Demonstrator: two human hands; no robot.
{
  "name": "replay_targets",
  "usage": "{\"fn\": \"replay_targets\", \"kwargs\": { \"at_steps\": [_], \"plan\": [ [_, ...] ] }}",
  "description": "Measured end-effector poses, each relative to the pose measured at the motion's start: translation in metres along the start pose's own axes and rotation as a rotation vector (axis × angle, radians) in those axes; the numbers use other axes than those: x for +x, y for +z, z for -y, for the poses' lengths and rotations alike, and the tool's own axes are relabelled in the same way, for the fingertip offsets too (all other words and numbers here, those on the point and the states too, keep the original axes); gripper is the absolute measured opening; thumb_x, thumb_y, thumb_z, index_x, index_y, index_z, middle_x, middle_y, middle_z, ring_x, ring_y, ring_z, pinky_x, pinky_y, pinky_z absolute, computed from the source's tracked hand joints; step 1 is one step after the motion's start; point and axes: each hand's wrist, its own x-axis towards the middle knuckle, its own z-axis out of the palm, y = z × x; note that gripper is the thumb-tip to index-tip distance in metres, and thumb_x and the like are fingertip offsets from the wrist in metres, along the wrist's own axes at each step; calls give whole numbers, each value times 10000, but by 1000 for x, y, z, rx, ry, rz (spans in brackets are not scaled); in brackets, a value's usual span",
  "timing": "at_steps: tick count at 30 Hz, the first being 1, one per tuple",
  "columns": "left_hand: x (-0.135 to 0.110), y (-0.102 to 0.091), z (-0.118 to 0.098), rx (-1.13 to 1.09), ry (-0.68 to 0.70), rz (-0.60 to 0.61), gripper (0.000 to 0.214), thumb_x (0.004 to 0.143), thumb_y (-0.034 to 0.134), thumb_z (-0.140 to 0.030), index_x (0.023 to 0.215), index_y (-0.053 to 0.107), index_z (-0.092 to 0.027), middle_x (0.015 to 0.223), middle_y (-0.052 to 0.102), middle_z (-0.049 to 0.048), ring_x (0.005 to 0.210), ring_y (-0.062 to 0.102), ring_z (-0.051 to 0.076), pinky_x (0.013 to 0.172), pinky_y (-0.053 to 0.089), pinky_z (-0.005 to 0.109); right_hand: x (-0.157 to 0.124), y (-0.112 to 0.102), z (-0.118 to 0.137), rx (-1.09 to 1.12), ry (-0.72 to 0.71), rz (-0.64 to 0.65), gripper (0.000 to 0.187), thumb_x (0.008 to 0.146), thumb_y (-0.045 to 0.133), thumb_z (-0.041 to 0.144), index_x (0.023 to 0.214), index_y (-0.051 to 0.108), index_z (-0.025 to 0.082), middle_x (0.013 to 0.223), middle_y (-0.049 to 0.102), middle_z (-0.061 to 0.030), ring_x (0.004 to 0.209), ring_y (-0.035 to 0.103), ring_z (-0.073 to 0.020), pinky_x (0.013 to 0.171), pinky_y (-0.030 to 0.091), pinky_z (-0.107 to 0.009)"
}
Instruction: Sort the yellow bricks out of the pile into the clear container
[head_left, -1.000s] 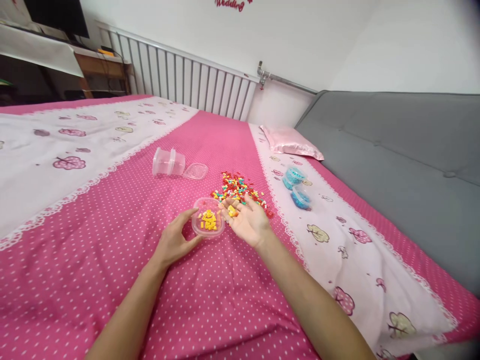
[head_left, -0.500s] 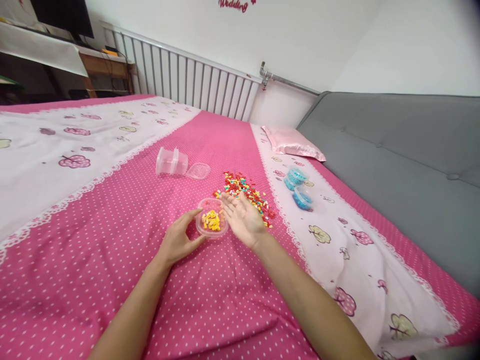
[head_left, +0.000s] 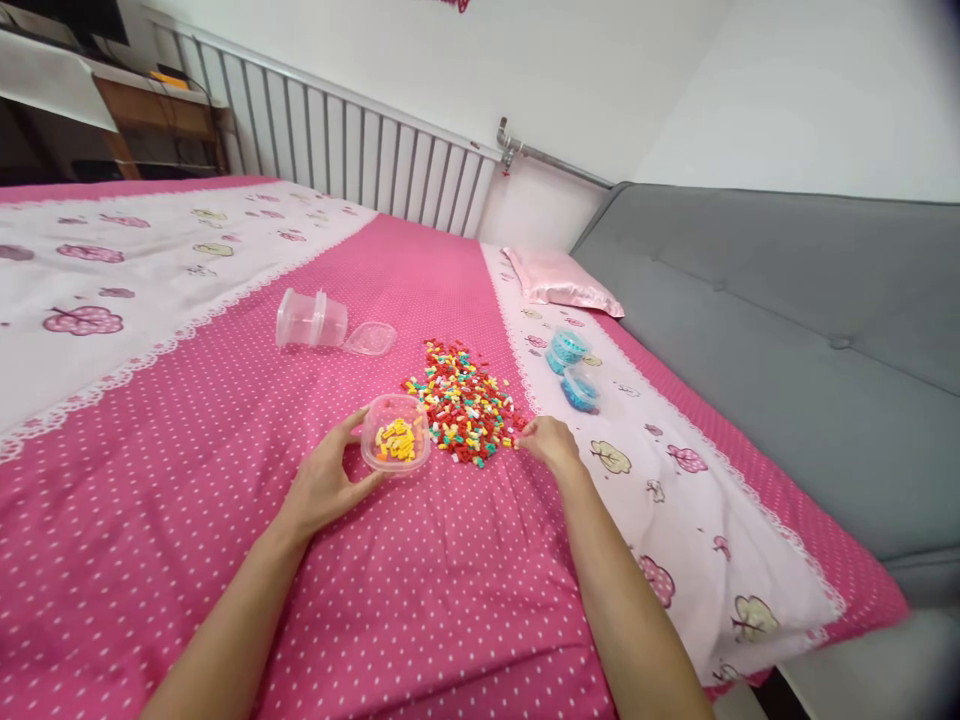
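Note:
A small clear tub (head_left: 395, 440) holding yellow beads stands on the pink dotted bedspread (head_left: 225, 470). My left hand (head_left: 324, 483) cups the tub's near left side, thumb and fingers curved round it. To its right lies a heap of mixed red, yellow, teal and white beads (head_left: 466, 400). My right hand (head_left: 549, 441) rests palm down at the heap's right edge, fingers drawn together in a pinch at the beads. What the fingertips hold is too small to make out.
Two nested clear tubs (head_left: 310, 319) lie on their side with a loose lid (head_left: 370, 338) farther back. Two tubs of blue beads (head_left: 571, 370) sit to the right on the white strip. A pink pillow (head_left: 560, 279), a grey sofa back (head_left: 765, 330) and a radiator (head_left: 337, 150) border the bed.
My right hand turned from palm up beside the tub, dropped its yellow beads, and moved right to the heap's right edge, palm down. The view shifted slightly. My left hand stayed on the tub.

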Motion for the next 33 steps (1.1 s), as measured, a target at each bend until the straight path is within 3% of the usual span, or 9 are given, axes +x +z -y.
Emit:
{"fn": "replay_targets", "kwargs": {
  "at_steps": [3, 8, 14, 20, 26, 33],
  "plan": [
    [0, 1, 3, 13, 2, 10, 794, 733, 631, -495, 1387, 313, -177, 1162, 621, 115, 1006, 627, 253, 860, 505, 402, 4, 10, 0, 39, -2, 17, 221, 467, 818, 175, 478, 602, 218, 601, 626, -31, 671, 619, -226, 635, 435, -317],
    [1, 2, 5, 11, 1, 15, 791, 735, 635, -493, 1383, 308, -178, 1187, 607, 120, 1038, 615, 258, 876, 500, 407, 14, 26, -10, 93, -39, -11, 240, 492, 764, 89, 453, 566, 219, 536, 590, 3, 679, 615, -198, 666, 441, -291],
    [1, 2, 4, -14, -5, 17, 788, 733, 642, -487, 1377, 320, -165, 1195, 604, 124, 1043, 613, 260, 883, 498, 404, 21, 32, -13, 126, -59, -102, 115, 638, 692, 151, 718, 665, 230, 694, 671, 0, 760, 631, -184, 723, 451, -276],
    [1, 2, 5, -21, -2, 16, 796, 732, 652, -476, 1383, 318, -164, 1200, 602, 123, 1043, 612, 254, 892, 495, 398, 21, 21, -13, 115, -48, -200, 253, 683, 620, 118, 900, 692, 227, 891, 706, -57, 873, 633, -204, 766, 453, -283],
    [0, 1, 5, -10, 11, 18, 782, 742, 643, -477, 1382, 312, -175, 1204, 603, 116, 1032, 618, 249, 883, 501, 396, 15, 20, -11, 105, -118, 38, 216, 651, 637, 105, 811, 725, 221, 803, 713, -8, 762, 648, -156, 678, 458, -225],
    [1, 2, 5, -6, 3, 16, 784, 736, 645, -491, 1372, 328, -160, 1210, 597, 123, 1043, 612, 250, 891, 497, 391, 15, 29, -9, 114, -134, 130, 206, 610, 689, 87, 775, 724, 204, 735, 705, 5, 694, 639, -135, 634, 450, -212]
  ]
}}
